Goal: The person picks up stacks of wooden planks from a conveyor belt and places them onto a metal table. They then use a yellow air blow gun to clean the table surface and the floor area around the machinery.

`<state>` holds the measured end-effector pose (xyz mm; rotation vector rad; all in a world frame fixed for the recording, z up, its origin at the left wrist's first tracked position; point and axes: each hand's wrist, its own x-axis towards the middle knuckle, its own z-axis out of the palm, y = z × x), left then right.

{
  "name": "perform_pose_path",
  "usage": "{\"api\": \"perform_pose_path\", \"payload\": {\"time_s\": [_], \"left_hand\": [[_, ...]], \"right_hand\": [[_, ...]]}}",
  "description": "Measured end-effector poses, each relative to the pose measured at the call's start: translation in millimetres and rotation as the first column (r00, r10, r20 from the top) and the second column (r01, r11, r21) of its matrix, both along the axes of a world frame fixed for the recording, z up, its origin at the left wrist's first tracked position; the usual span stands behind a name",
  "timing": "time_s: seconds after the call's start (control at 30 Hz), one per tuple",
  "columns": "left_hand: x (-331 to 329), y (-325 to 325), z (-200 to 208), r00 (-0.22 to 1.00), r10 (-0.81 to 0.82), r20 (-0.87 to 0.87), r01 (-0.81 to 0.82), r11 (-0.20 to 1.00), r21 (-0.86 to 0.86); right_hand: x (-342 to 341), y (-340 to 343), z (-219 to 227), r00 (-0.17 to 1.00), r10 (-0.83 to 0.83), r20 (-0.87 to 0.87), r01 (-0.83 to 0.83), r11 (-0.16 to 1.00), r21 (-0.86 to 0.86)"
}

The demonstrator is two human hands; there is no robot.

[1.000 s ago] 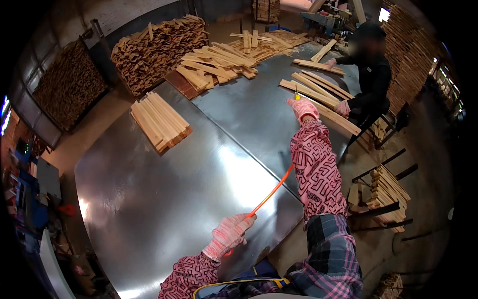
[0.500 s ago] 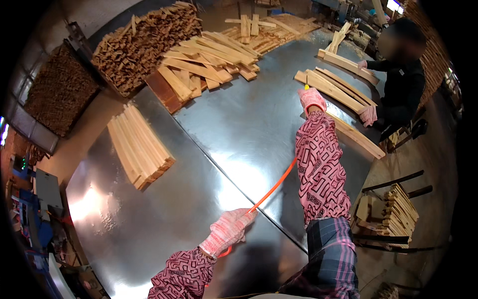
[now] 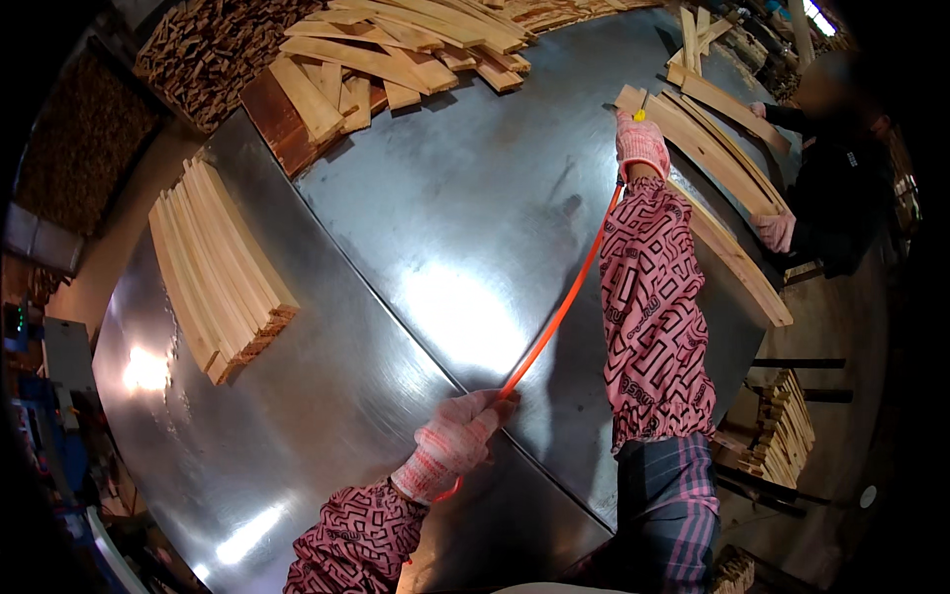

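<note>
My right hand (image 3: 643, 148), in a pink and white knit glove, is wrapped round an air blow gun (image 3: 640, 116), whose yellow part and thin dark nozzle show beyond the fingers. An orange hose (image 3: 562, 307) runs from it down to my left hand (image 3: 455, 442), likewise gloved and closed on the hose. Just right of the nozzle lie curved wooden boards (image 3: 705, 148) on the metal table (image 3: 396, 238). A co-worker's gloved hand (image 3: 775, 231) rests at their near end. Another curved board (image 3: 732, 255) lies along my right forearm.
A neat stack of wooden strips (image 3: 220, 272) sits on the table's left part. Loose boards (image 3: 396, 59) are heaped at the back, beside a big pile of wood offcuts (image 3: 223, 59). A seam (image 3: 396, 309) crosses the tabletop. More strips (image 3: 782, 431) stand on a rack at right.
The view has shifted, so the table and stacks sit farther left and higher. My right hand remains near the boards' far end with the blow gun; my left hand still grips the hose.
</note>
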<state>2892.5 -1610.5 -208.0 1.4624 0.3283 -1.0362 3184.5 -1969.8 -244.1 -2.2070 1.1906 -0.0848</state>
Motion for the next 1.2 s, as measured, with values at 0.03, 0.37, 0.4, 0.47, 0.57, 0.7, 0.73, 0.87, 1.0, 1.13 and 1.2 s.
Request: {"api": "perform_pose_path", "payload": {"time_s": [0.03,0.37,0.4,0.47,0.57,0.7,0.73,0.87,1.0,1.13,1.2], "left_hand": [[0.2,2.6,-4.4,1.000,0.014,0.001,-0.014,1.000,-0.012],[-15.1,22.0,5.6,0.999,-0.013,0.049,0.014,1.000,-0.020],[-15.0,21.5,12.8,1.000,-0.011,0.029,0.011,1.000,-0.010],[-18.1,19.8,20.2,0.999,-0.006,0.050,0.007,1.000,-0.021],[-31.2,18.3,25.0,0.986,-0.001,0.164,0.015,0.997,-0.080],[-40.3,3.4,53.6,0.997,-0.036,0.075,0.053,0.971,-0.233],[-42.7,-1.6,62.9,1.000,-0.019,-0.010,0.015,0.958,-0.286],[-72.0,-15.8,71.2,0.979,-0.136,-0.154,0.047,0.878,-0.477],[-103.1,-19.1,72.2,0.961,-0.215,-0.172,0.109,0.871,-0.479],[-112.6,-19.9,65.4,0.963,-0.189,-0.194,0.066,0.858,-0.510],[-111.4,-20.0,60.4,0.960,-0.216,-0.177,0.098,0.854,-0.511]], "right_hand": [[2.8,8.1,-5.8,1.000,0.026,0.004,-0.026,0.996,0.083],[-11.6,38.5,14.8,0.916,0.388,0.098,-0.369,0.914,-0.166],[-4.3,42.9,20.0,0.969,0.192,0.157,-0.194,0.981,-0.002],[-6.9,16.6,15.2,0.988,0.054,0.146,-0.056,0.998,0.005],[-36.2,-8.2,27.0,0.938,-0.102,0.331,0.034,0.978,0.204],[-101.8,-42.8,68.9,0.790,-0.347,0.506,0.117,0.895,0.431],[-113.2,-41.1,83.0,0.791,-0.369,0.488,0.162,0.896,0.414],[-146.6,-105.9,96.1,0.740,-0.407,0.535,0.177,0.886,0.428],[-171.0,-118.5,120.4,0.816,-0.386,0.430,0.230,0.900,0.371],[-181.1,-129.3,116.3,0.798,-0.386,0.463,0.224,0.903,0.367],[-180.4,-148.4,103.7,0.769,-0.366,0.524,0.134,0.894,0.428]]}}
